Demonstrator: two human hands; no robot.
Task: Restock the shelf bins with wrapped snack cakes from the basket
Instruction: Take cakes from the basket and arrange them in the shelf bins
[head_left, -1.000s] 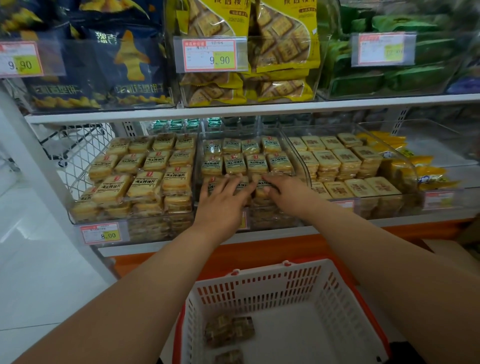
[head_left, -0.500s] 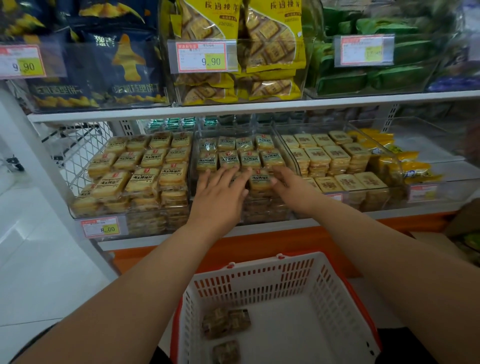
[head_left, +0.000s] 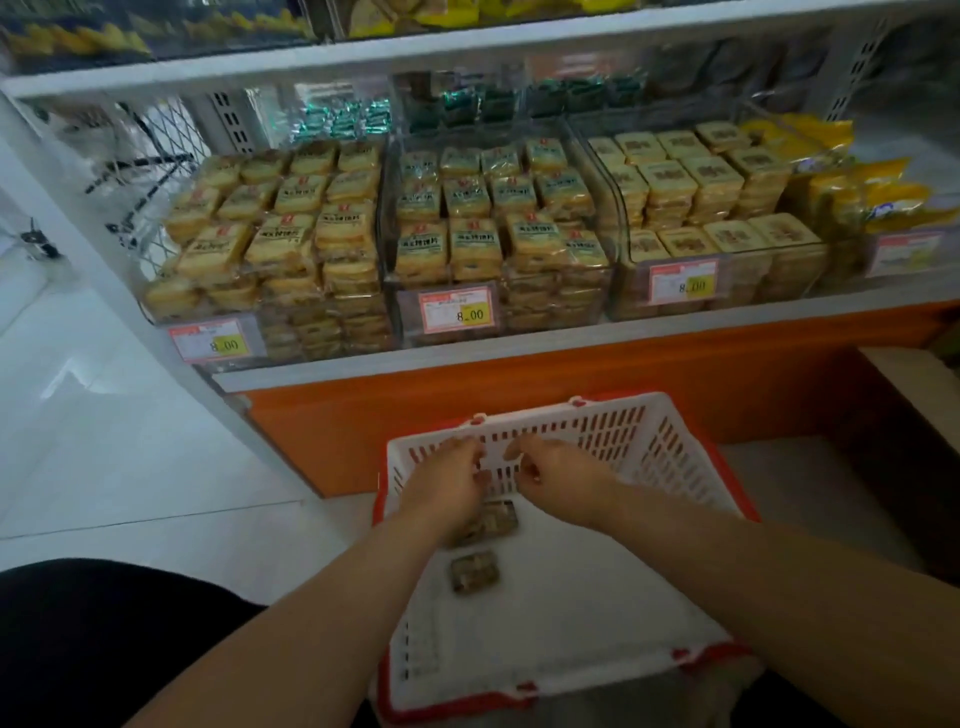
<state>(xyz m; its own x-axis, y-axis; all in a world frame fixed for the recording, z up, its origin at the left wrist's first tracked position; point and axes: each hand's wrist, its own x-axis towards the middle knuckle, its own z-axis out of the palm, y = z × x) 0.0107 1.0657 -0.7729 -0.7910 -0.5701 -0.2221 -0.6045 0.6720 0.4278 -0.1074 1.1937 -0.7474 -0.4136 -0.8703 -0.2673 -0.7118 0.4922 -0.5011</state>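
Observation:
The white basket (head_left: 597, 431) with a red rim stands on the floor below the shelf. Two wrapped snack cakes lie on its bottom: one (head_left: 498, 518) partly hidden under my left hand, the other (head_left: 474, 570) just nearer to me. Inside the basket, my left hand (head_left: 447, 483) hovers over the far cake with loosely curled fingers that hold nothing. My right hand (head_left: 561, 478) hangs beside it, also loosely curled, holding nothing. The clear middle bin (head_left: 550, 306) on the shelf is stacked high with yellow wrapped cakes (head_left: 472, 244).
Similar cake-filled bins sit to the left (head_left: 275, 244) and right (head_left: 717, 197), each with a price tag. Yellow packets (head_left: 857, 192) fill the far right bin. An orange base panel (head_left: 519, 384) runs under the shelf. White tiled floor (head_left: 104, 441) lies to the left.
Both hands have left the middle bin and dropped down into the basket. The view has tilted downward, so the upper shelf is mostly out of frame.

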